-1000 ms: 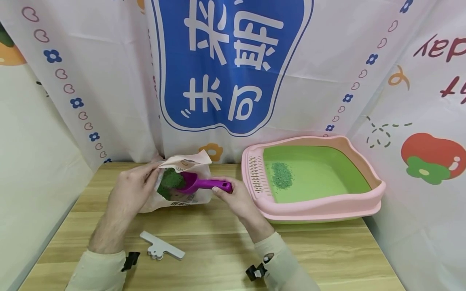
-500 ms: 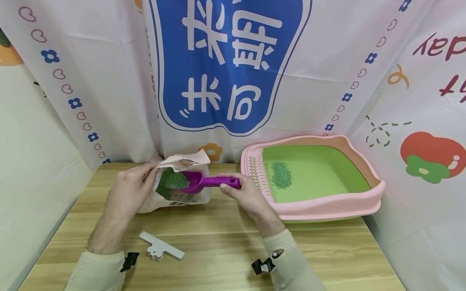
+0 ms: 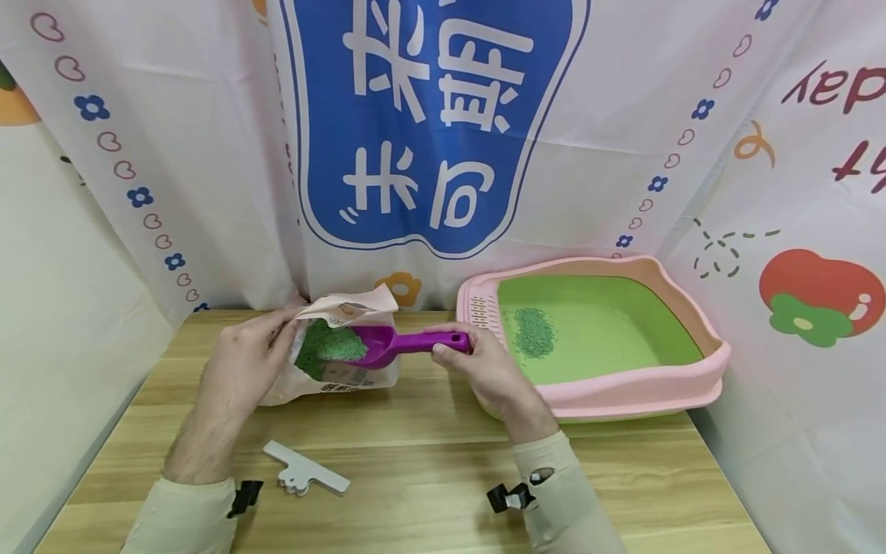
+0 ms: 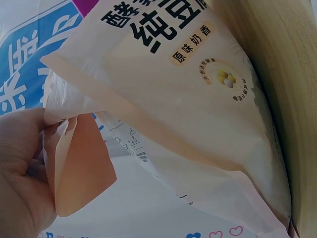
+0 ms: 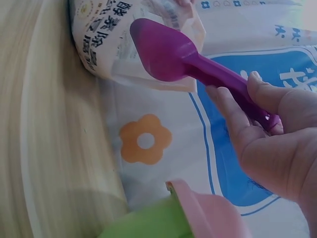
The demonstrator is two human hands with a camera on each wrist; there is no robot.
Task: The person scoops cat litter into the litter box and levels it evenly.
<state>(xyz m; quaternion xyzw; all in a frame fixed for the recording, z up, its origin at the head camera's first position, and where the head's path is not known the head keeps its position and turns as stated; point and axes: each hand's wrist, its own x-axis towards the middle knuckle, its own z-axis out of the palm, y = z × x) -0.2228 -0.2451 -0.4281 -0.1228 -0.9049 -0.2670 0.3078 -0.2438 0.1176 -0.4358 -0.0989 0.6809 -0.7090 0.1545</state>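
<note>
My left hand pinches the top edge of a cream-coloured printed bag, holding its mouth apart. Green granules show inside the opening. With my right hand I grip the handle of a purple scoop. The scoop's bowl lies at the bag's mouth, heaped with green granules. In the right wrist view the purple scoop is seen from its underside, in front of the bag, and its load is hidden.
A pink-rimmed green litter box stands at the right, with a small patch of green granules on its floor. A grey bag clip lies on the wooden table near the front. A printed curtain hangs behind.
My right hand has drawn the scoop to the right, bringing its bowl partly out of the bag with more granules visible in it. The left hand has stayed on the bag's edge.
</note>
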